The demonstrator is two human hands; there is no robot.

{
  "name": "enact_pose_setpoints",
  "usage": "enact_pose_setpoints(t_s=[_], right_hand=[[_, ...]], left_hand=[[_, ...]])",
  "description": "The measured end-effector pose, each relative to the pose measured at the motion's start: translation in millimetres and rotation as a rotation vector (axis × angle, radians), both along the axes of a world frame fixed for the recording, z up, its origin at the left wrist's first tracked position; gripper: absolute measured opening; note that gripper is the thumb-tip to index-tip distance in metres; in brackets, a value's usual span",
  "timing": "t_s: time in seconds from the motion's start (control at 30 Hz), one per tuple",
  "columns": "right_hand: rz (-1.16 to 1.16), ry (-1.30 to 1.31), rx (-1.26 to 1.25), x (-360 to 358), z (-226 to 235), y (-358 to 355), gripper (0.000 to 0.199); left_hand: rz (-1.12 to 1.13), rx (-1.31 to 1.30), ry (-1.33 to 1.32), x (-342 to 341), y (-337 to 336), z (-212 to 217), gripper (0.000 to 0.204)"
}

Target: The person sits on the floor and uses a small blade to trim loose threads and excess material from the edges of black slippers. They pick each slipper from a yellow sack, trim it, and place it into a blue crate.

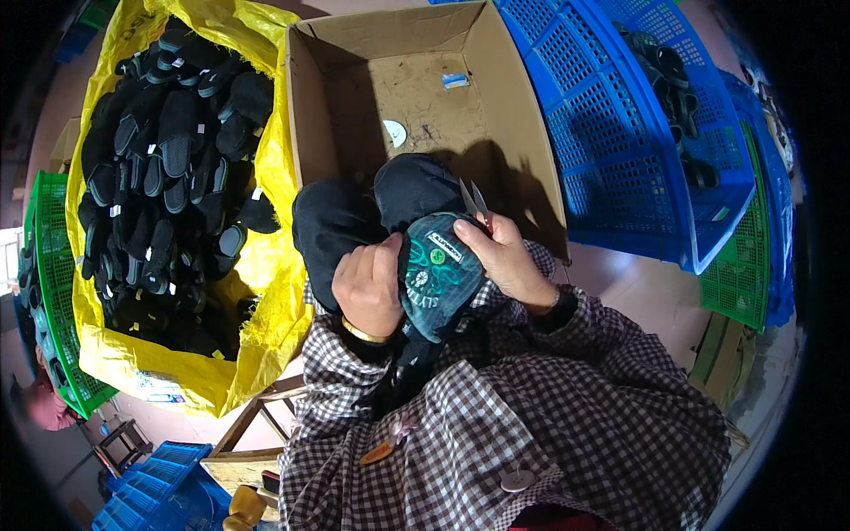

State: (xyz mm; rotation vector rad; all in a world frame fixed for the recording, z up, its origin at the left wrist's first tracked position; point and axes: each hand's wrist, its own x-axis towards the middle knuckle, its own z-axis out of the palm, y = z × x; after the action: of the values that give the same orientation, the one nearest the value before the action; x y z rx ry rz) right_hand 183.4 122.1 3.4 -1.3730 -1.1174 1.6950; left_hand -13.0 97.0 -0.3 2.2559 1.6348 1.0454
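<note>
A dark green slipper point(443, 279) with printed lettering and a pale green emblem is held in front of my lap. My left hand point(367, 283) is closed at its left edge, fingers curled in, with a yellow metal bangle on the wrist. My right hand point(509, 261) grips the slipper's right side with the thumb on top. The same hand holds small scissors point(475, 202) with reddish handles, blades apart and pointing up and away. The far side of the slipper is hidden. Two dark rounded shapes behind it look like my knees.
An open cardboard box point(425, 80) with scraps in it stands ahead. At left, a yellow woven sack point(283, 301) holds many black slippers point(177, 133). A blue plastic crate point(584, 115) with dark footwear stands right, green crates point(66, 327) at the sides. A wooden stool point(252, 434) is at lower left.
</note>
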Motion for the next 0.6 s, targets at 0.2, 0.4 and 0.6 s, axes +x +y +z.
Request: enact_pose_setpoints(t_s=[0.2,0.4,0.6], right_hand=[[-0.017,-0.171,0.034,6.9,-17.4,-3.4,0.03],[0.132,-0.268,0.186,10.7,-13.2,3.3,0.035],[0.073,-0.254,0.197,11.0,-25.3,-2.9,0.037]], left_hand=[[0.05,-0.22,0.061,-15.7,-26.3,13.2,0.037],[-0.014,-0.425,0.034,-17.0,-67.3,20.8,0.011],[-0.429,-0.28,0.105,-7.7,-53.8,0.0,0.041]])
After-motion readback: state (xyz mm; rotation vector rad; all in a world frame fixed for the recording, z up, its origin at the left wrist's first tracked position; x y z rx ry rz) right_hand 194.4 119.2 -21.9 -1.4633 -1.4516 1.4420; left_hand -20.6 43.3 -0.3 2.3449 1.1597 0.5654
